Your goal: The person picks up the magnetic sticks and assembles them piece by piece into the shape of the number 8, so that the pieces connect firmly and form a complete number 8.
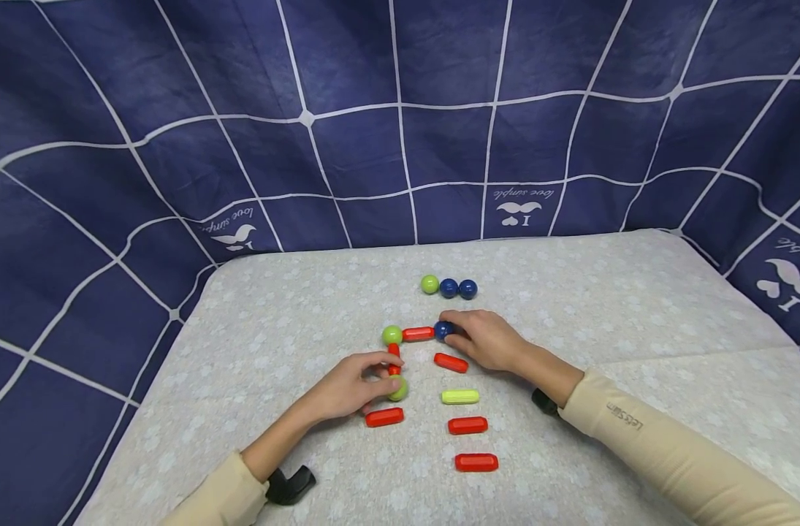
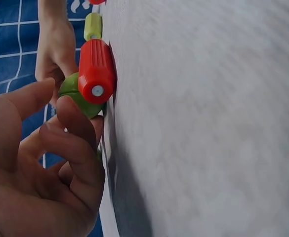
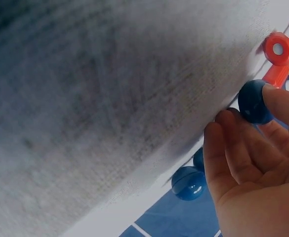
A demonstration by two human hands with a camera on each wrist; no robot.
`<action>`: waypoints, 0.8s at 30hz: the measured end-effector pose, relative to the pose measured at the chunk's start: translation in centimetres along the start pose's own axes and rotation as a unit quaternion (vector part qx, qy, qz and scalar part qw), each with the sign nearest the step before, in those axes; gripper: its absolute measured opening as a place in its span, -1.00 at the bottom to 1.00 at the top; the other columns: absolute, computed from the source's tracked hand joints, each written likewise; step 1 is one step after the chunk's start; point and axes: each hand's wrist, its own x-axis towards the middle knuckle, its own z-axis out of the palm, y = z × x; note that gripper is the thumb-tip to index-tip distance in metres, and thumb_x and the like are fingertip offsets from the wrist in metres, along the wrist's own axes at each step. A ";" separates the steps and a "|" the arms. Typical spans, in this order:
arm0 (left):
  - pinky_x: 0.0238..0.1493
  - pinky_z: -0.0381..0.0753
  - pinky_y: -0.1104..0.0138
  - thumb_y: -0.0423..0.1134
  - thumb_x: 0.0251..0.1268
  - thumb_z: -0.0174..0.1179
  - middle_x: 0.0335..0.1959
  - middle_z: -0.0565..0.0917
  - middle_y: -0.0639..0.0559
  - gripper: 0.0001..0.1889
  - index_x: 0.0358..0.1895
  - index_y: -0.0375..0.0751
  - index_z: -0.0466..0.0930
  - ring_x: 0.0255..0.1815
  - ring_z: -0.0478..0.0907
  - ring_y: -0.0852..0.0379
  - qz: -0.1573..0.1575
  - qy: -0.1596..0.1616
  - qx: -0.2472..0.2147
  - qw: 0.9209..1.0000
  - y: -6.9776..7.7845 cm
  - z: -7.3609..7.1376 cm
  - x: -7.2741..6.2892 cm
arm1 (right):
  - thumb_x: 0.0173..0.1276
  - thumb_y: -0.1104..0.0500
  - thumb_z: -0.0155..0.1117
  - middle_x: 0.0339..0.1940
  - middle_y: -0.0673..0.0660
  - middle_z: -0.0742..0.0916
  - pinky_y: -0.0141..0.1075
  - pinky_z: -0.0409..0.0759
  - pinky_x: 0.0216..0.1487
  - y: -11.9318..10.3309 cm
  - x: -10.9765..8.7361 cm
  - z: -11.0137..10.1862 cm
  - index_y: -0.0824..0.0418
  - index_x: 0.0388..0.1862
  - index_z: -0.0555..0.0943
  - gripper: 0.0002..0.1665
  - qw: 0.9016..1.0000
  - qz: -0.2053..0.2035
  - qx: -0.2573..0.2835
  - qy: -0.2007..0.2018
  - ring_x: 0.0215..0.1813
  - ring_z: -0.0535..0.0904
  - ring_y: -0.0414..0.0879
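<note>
My right hand (image 1: 492, 338) pinches a blue ball (image 3: 255, 102) between thumb and fingers. That ball meets the right end of a red rod (image 1: 418, 334), whose left end meets a green ball (image 1: 392, 334). From this corner a second red rod (image 1: 394, 349) runs toward me to a nearer green ball (image 1: 397, 388). My left hand (image 1: 347, 387) grips the nearer green ball, its forefinger lying across the second rod. In the left wrist view, thumb and fingers stand on either side of this green ball (image 2: 87, 101), partly hidden behind a red rod (image 2: 96, 71).
Behind the pieces sit a green ball (image 1: 429, 284) and two blue balls (image 1: 448, 288). A loose red rod (image 1: 451, 363), a yellow-green rod (image 1: 460, 397) and two more red rods (image 1: 467, 425) lie in a column. Another red rod (image 1: 384, 417) lies by my left hand.
</note>
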 end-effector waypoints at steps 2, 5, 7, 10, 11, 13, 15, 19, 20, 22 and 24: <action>-0.57 0.51 0.30 -0.04 0.32 0.30 -0.21 0.61 0.01 -0.59 0.17 -0.09 0.59 -0.67 0.49 0.13 0.004 -0.003 -0.003 1.000 0.0 -0.1 -0.3 | 0.41 0.16 0.31 -0.11 0.03 0.71 -0.08 0.58 -0.04 0.0 0.0 0.0 0.22 0.15 0.57 -0.63 1.000 -0.002 0.002 0.000 -0.16 0.60 -0.10; -0.60 0.50 0.31 -0.05 0.31 0.31 -0.15 0.61 -0.01 -0.57 0.20 -0.08 0.58 -0.68 0.49 0.14 0.006 -0.006 -0.006 1.000 0.0 -0.3 -0.8 | 0.41 0.16 0.30 -0.10 0.04 0.72 -0.08 0.58 -0.04 0.0 0.0 -0.1 0.23 0.16 0.56 -0.62 1.000 -0.005 0.003 -0.001 -0.16 0.60 -0.11; -0.62 0.49 0.31 -0.06 0.31 0.32 -0.13 0.61 -0.03 -0.56 0.21 -0.09 0.57 -0.68 0.48 0.13 0.007 -0.007 -0.009 1.000 0.1 -0.4 -1.1 | 0.41 0.16 0.30 -0.11 0.04 0.72 -0.09 0.58 -0.06 0.0 0.0 -0.1 0.24 0.17 0.56 -0.61 1.000 -0.005 0.003 -0.001 -0.18 0.59 -0.11; -0.64 0.47 0.32 -0.09 0.32 0.32 -0.11 0.61 -0.05 -0.55 0.22 -0.11 0.56 -0.67 0.47 0.11 0.011 -0.009 -0.013 1.000 0.1 -0.4 -1.3 | 0.41 0.16 0.30 -0.11 0.04 0.72 -0.09 0.58 -0.07 0.0 0.0 -0.1 0.24 0.17 0.56 -0.61 1.000 -0.004 0.003 -0.001 -0.18 0.59 -0.12; -0.64 0.47 0.32 -0.10 0.32 0.32 -0.11 0.61 -0.06 -0.55 0.23 -0.12 0.55 -0.67 0.47 0.11 0.013 -0.010 -0.015 1.000 0.1 -0.4 -1.4 | 0.41 0.16 0.30 -0.11 0.05 0.72 -0.09 0.58 -0.07 0.0 -0.1 -0.1 0.24 0.17 0.56 -0.61 1.000 -0.003 0.003 0.000 -0.18 0.59 -0.12; -0.65 0.47 0.32 -0.12 0.32 0.31 -0.11 0.61 -0.07 -0.55 0.23 -0.13 0.55 -0.67 0.47 0.10 0.016 -0.013 -0.018 1.000 0.0 -0.4 -1.4 | 0.41 0.16 0.30 -0.10 0.05 0.72 -0.09 0.58 -0.06 0.1 -0.1 -0.1 0.24 0.17 0.56 -0.61 1.000 -0.003 0.003 0.000 -0.17 0.60 -0.12; -0.65 0.47 0.32 -0.13 0.32 0.32 -0.12 0.60 -0.07 -0.56 0.23 -0.13 0.55 -0.68 0.47 0.10 0.016 -0.014 -0.019 1.000 0.0 -0.4 -1.4 | 0.41 0.17 0.30 -0.10 0.05 0.72 -0.09 0.58 -0.06 0.1 -0.1 -0.1 0.24 0.17 0.56 -0.61 1.000 -0.003 0.004 -0.001 -0.17 0.59 -0.12; -0.63 0.48 0.34 -0.14 0.31 0.33 -0.11 0.60 -0.06 -0.58 0.20 -0.12 0.57 -0.68 0.47 0.13 0.019 -0.015 -0.016 1.000 -0.2 -0.3 -1.4 | 0.41 0.17 0.30 -0.11 0.04 0.72 -0.10 0.58 -0.07 0.1 -0.1 -0.1 0.24 0.17 0.56 -0.61 1.000 -0.003 0.006 0.000 -0.19 0.58 -0.13; -0.63 0.47 0.35 -0.13 0.31 0.33 -0.10 0.60 -0.06 -0.59 0.19 -0.11 0.57 -0.69 0.46 0.14 0.020 -0.015 -0.013 1.000 -0.2 -0.3 -1.4 | 0.41 0.17 0.30 -0.11 0.04 0.72 -0.10 0.58 -0.08 0.1 -0.1 -0.1 0.24 0.16 0.56 -0.61 1.000 -0.003 0.006 0.001 -0.19 0.58 -0.13; -0.63 0.46 0.37 -0.12 0.30 0.33 -0.09 0.61 -0.04 -0.62 0.16 -0.08 0.60 -0.70 0.45 0.17 0.022 -0.014 -0.006 1.000 -0.3 -0.2 -1.3 | 0.41 0.17 0.31 -0.12 0.03 0.72 -0.10 0.58 -0.09 0.1 -0.1 -0.1 0.23 0.16 0.57 -0.62 1.000 -0.003 0.006 0.001 -0.20 0.58 -0.13; -0.63 0.45 0.38 -0.11 0.30 0.33 -0.08 0.61 -0.03 -0.65 0.12 -0.06 0.62 -0.70 0.44 0.20 0.024 -0.009 0.004 1.000 -0.3 -0.1 -1.2 | 0.41 0.17 0.31 -0.13 0.02 0.71 -0.11 0.57 -0.10 0.1 -0.1 -0.1 0.23 0.16 0.57 -0.62 1.000 -0.004 0.007 0.000 -0.21 0.57 -0.14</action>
